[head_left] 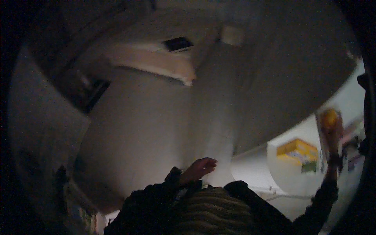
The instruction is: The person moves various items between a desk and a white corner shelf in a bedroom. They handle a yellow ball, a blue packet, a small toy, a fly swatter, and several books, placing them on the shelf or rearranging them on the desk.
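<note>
The picture is dim and blurred. My left hand is in front of my body at the lower middle, its fingers loosely bent and nothing seen in it. At the far right, on an outstretched arm, my right hand holds a roundish yellow-orange object, too blurred to name. A yellow open box with pale contents stands on a white surface to the left of that hand. Dark sleeves cover both arms.
A low light-coloured piece of furniture stands ahead on the floor, with a flat black object at its far edge. A small pale block-like object lies further right. Blurred items crowd the right rim.
</note>
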Demonstrator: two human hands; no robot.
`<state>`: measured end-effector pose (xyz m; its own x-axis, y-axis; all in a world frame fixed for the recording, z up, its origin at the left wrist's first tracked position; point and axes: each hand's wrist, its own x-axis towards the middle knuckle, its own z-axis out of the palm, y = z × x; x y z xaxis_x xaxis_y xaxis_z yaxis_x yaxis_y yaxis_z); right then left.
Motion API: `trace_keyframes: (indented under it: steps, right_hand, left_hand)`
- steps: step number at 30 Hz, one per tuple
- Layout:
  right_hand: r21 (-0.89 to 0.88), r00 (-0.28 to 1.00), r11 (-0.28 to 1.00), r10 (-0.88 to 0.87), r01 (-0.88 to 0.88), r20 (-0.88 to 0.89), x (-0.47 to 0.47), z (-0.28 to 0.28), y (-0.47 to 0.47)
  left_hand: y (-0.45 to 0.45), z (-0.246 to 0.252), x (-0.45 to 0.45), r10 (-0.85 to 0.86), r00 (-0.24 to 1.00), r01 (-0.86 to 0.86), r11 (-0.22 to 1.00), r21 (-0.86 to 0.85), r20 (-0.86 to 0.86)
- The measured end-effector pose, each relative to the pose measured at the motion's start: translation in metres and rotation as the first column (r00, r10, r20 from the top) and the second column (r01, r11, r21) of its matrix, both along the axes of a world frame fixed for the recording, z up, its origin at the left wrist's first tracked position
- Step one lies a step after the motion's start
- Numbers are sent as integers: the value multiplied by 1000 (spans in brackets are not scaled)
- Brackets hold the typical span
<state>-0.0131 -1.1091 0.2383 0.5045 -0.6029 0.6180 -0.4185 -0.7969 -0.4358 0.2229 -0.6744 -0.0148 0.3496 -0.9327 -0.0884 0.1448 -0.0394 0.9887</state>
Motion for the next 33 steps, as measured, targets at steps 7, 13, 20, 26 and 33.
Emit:
trace_keyframes:
  steps: [7, 13, 20, 26, 33]
  right_hand:
    - [152, 893, 882, 449, -447, 20, 146, -142, 139]
    - [499, 605, 574, 787, -650, -117, 198, -227, 251]
    - [654, 221, 219, 972, -724, -81, 195, -279, 257]
    - [863, 57, -126, 983, -489, 176, 233, -323, 303]
    - [911, -165, 33, 980, -412, -111, 260, -335, 396]
  left_hand:
    - [26, -20, 46, 258, 948, -252, 966, -54, 184]
    - [112, -6, 75, 519, 712, -606, 794, 40, 474]
    - [217, -11, -8, 896, 313, -949, 309, 62, 314]
    - [321, -41, -44, 848, 148, -985, 82, 150, 508]
    - [489, -52, -45, 523, -333, -919, -367, -145, 784]
